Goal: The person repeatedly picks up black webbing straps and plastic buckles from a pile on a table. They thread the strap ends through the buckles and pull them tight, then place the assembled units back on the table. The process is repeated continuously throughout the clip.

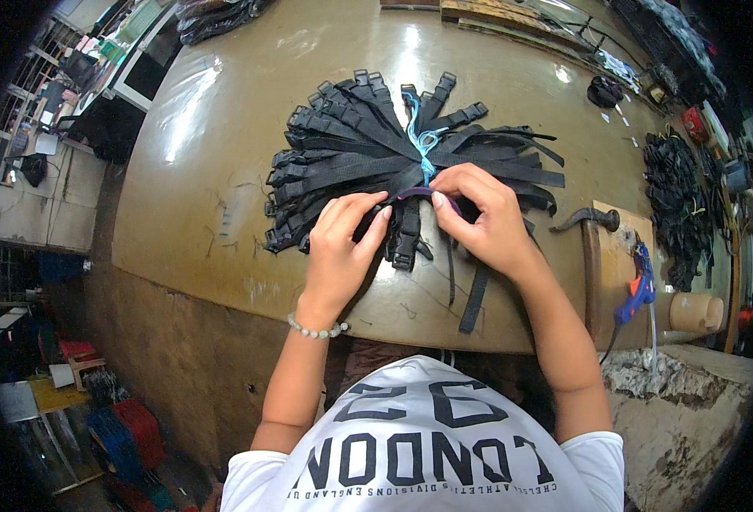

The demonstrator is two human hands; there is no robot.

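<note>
Both hands sit at the near edge of a fanned bundle of black webbing straps (376, 162) that lies in the middle of the table (206, 196). The left hand (342, 247) rests on the straps with its fingers curled and the fingertips pressed down beside the knot area. The right hand (483, 218) pinches a thin purple band (423, 194) between thumb and forefinger, right where the straps are gathered. A light blue cord (419, 141) runs from that gathering point toward the far side, over the straps.

The straps look soft, light and floppy, each ending in a black plastic buckle, so the bundle would likely splay and slide apart if lifted by one end. The tied waist, where cord and band cross, seems the surest place to take hold. A few loose straps (474, 294) trail off the near side toward the table edge.

On the right, near the hands, a hammer (594, 256) lies on a wooden block, with a blue tool (641, 286) and a roll of tan tape (696, 313) just beyond it. Farther right, a second heap of black buckled straps (675, 205) lies well apart. Boards and small clutter line the far edge. Nothing stands between the hands and the bundle.
</note>
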